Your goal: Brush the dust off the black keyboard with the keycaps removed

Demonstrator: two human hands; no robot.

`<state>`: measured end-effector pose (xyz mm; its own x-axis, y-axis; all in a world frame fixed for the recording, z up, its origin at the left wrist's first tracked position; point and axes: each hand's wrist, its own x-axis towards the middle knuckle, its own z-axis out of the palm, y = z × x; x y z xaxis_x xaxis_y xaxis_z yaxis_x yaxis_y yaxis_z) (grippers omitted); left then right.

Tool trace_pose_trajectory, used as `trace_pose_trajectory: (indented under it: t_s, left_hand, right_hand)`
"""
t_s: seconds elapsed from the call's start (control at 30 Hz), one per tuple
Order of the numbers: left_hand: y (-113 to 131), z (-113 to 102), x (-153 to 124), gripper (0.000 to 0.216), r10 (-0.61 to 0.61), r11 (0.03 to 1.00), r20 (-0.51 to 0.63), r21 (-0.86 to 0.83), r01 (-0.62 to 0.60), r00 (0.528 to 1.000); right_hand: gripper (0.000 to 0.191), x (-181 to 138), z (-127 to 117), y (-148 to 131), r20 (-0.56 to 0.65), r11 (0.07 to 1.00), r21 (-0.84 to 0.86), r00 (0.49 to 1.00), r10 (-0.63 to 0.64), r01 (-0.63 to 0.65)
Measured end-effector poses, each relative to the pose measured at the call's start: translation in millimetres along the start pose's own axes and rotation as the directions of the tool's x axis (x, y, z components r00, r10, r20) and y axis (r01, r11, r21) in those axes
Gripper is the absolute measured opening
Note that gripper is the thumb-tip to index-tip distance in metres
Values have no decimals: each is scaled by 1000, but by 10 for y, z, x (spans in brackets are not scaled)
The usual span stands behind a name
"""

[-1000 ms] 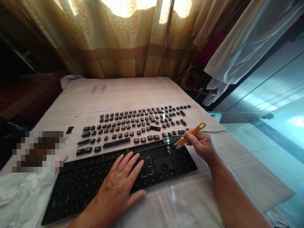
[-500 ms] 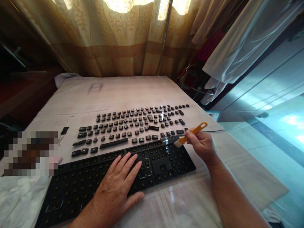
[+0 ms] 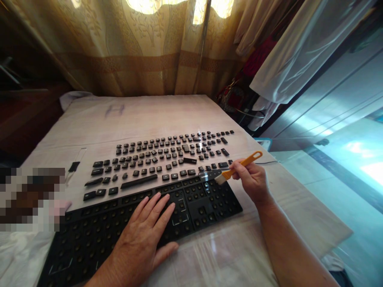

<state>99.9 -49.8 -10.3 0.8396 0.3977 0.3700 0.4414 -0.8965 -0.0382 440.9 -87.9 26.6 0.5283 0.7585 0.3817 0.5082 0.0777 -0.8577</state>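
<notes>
A black keyboard [image 3: 196, 209] with its keycaps off lies slanted across the near part of the table. My left hand [image 3: 146, 231] rests flat on its middle, fingers stretched and a little apart, the thumb reaching over the near edge. In my right hand [image 3: 251, 179] is a small brush [image 3: 247, 160] with an orange handle, held between thumb and fingers. Its pale bristles touch the keyboard's far right part, beside the indicator strip. Beyond the keyboard, the loose black keycaps [image 3: 166, 161] are laid out in rows, with the long spacebar [image 3: 139, 181] nearest.
A white cloth covers the table [image 3: 149, 111]. On the left lie a wire tool with a black grip [image 3: 74, 166] and crumpled white material [image 3: 20, 259], near a blurred-out patch. A patterned curtain [image 3: 143, 52] hangs behind. A thin cable [image 3: 267, 162] runs off the right side.
The whole view has shifted slightly left. The brush handle leans a little further right, while its bristles stay near the same spot. My left hand keeps its place on the keyboard.
</notes>
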Motion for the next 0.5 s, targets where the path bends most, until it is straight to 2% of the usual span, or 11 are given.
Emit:
trace_pose_trajectory:
  t_s: [0.17,0.27,0.4,0.5]
  left_hand:
    - [-5,-3,5,68,-1,1000,-6,2,1,1000]
    - [-4,-4,7,68,-3,1000,-4,-10,3,1000]
    - [-1,-2,7,66,-8,1000,-9,-7,8,1000]
    - [0,-3,7,65,-3,1000,-19,2,4,1000]
  right_hand:
    - [32,7,-3,69,12,993,-108,999,-51,52]
    - [34,-2,10,122,53,990,-137,998,-38,45]
    - [37,-22,37,123,107,997,-81,994,-7,16]
    - [38,-35,53,73,87,1000,-5,996,-11,11]
